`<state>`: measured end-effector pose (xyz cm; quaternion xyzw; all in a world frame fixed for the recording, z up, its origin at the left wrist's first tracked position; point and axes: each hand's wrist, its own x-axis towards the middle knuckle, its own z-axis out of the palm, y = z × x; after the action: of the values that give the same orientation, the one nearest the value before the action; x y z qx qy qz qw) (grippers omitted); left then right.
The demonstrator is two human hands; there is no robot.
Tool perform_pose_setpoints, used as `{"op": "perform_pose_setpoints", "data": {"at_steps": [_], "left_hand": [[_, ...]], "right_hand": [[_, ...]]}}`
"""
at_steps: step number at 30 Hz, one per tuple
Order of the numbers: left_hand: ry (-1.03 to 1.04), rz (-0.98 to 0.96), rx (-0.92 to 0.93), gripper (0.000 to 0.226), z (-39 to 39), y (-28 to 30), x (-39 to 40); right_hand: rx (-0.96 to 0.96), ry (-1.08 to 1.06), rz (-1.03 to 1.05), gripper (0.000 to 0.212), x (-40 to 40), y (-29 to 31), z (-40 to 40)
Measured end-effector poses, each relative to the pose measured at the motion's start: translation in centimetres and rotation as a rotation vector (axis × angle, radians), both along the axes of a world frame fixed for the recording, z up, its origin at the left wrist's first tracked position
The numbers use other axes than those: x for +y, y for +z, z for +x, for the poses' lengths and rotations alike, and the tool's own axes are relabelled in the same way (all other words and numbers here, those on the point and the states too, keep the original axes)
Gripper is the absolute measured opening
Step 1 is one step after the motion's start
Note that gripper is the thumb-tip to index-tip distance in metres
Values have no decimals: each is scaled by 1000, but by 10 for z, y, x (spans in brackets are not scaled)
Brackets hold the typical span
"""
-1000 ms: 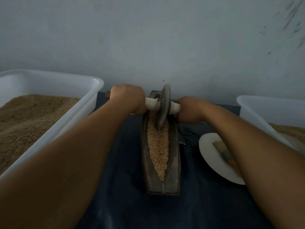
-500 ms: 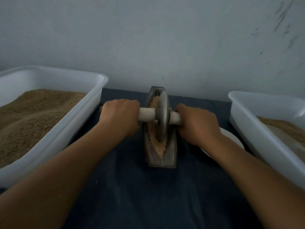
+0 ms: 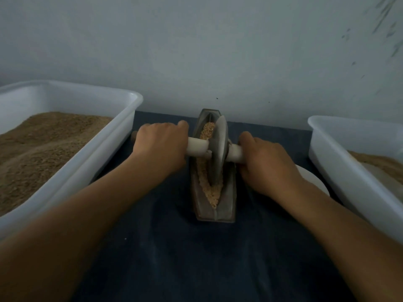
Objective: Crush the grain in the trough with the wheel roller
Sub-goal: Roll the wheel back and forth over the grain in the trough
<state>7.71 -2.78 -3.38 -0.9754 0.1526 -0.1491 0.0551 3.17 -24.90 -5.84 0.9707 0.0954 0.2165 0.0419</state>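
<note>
Metal wheel roller (gripped by both hands) sits in the grain-filled trough.

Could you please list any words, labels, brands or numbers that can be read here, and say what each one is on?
None: no text shows on the wheel roller, the trough, the left tub, the right tub or the wall. The dark marks on the wall are smudges, not writing.
</note>
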Motion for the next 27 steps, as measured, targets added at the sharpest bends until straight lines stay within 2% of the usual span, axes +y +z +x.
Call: {"op": "perform_pose_setpoints", "data": {"at_steps": [5, 9, 12, 16, 22, 27], "left_hand": [[29, -99, 42, 43, 40, 0, -12], [-8, -152, 7, 38, 63, 2, -20], [-50, -154, -48, 39, 75, 0, -24], [-34, -103, -87, 39, 81, -2, -25], [1, 4, 51, 33, 61, 2, -22], [-50, 17, 59, 30, 20, 0, -11]], "right_hand": [[19, -47, -25, 34, -7, 6, 54], [148, -127, 22, 37, -9, 14, 92], [283, -197, 40, 41, -8, 24, 108], [327, -202, 35, 44, -10, 24, 111], [186, -138, 40, 38, -9, 14, 77], [47, -63, 24, 32, -4, 1, 37]]}}
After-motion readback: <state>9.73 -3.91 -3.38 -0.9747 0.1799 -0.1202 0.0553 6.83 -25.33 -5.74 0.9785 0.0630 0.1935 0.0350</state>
